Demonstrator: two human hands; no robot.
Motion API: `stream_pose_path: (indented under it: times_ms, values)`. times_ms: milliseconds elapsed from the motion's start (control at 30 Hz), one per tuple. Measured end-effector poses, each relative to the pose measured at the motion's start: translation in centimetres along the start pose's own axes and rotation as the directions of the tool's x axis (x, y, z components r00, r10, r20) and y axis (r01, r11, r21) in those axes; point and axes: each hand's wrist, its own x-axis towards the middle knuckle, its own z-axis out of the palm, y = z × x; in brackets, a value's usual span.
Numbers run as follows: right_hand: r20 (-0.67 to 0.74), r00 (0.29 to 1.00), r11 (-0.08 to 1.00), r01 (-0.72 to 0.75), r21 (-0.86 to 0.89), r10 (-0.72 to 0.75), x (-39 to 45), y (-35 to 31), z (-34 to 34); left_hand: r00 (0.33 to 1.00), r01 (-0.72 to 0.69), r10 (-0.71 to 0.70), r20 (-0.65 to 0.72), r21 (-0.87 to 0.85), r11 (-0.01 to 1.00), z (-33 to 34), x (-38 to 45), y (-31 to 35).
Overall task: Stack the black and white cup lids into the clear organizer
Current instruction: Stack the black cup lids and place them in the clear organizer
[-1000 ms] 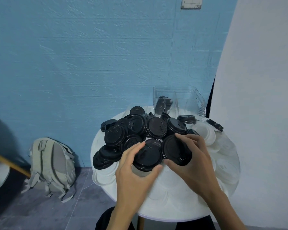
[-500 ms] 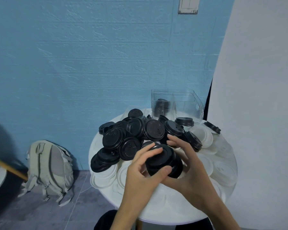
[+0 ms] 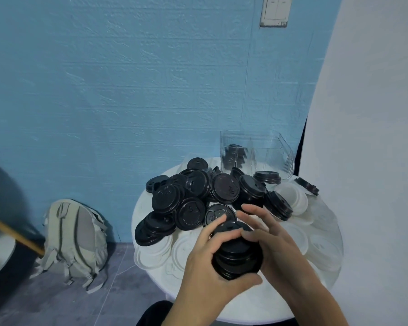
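A small stack of black lids [image 3: 237,255] is held above the near part of the round white table [image 3: 257,307]. My left hand [image 3: 207,262] grips the stack from the left, thumb under its near rim. My right hand [image 3: 271,241] holds its right side, fingers partly spread. A heap of loose black lids [image 3: 198,194] covers the table's far left. White lids [image 3: 292,203] lie spread over the right and near left. The clear organizer [image 3: 269,156] stands at the far edge with a black lid or lids inside its left compartment.
A grey backpack [image 3: 73,241] leans on the blue wall, on the floor left of the table. A white wall or panel rises close to the table's right side. Part of another round surface with a wooden leg shows at far left.
Both hands lifted black lids off the heap, brought them together into one stack and drew it nearer to me. The camera view shifted up slightly.
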Motion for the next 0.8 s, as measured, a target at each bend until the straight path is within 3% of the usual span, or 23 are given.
stream_pose_path:
  times_ms: [267,467,567,633,667,700,767,800]
  values:
    - [-0.020,0.993,0.993,-0.119,0.007,0.119,0.7,0.5,0.5,0.975,-0.120,0.152,-0.163,0.189,0.975,0.3,-0.5,-1.1]
    - [-0.041,0.994,0.994,-0.102,-0.046,0.100,0.6,0.2,2.1,0.959,-0.096,0.146,-0.241,0.210,0.973,-0.2,-0.3,-1.1]
    - [0.039,0.993,0.993,-0.108,-0.053,0.110,0.9,-0.2,2.3,0.953,-0.077,0.130,-0.274,0.195,0.978,-1.1,0.0,-1.3]
    - [0.072,0.996,0.991,-0.036,-0.129,0.045,1.3,-0.5,2.0,0.948,-0.052,0.103,-0.302,0.172,0.984,-1.9,0.2,-1.5]
    - [0.055,0.997,0.957,0.065,-0.284,-0.051,1.8,-0.4,1.5,0.945,-0.038,0.088,-0.317,0.159,0.986,-2.4,0.2,-1.7]
    - [0.021,0.979,0.833,0.185,-0.522,-0.205,2.5,-0.3,0.8,0.941,-0.026,0.074,-0.330,0.146,0.989,-3.0,0.2,-1.9]
    - [0.073,0.868,0.377,0.287,-0.881,-0.490,3.8,0.0,-0.3,0.937,-0.003,0.047,-0.346,0.127,0.992,-3.9,0.1,-2.3]
    - [0.145,0.849,0.191,0.275,-0.942,-0.508,4.4,0.3,-0.6,0.937,0.005,0.040,-0.346,0.127,0.992,-4.2,0.0,-2.5]
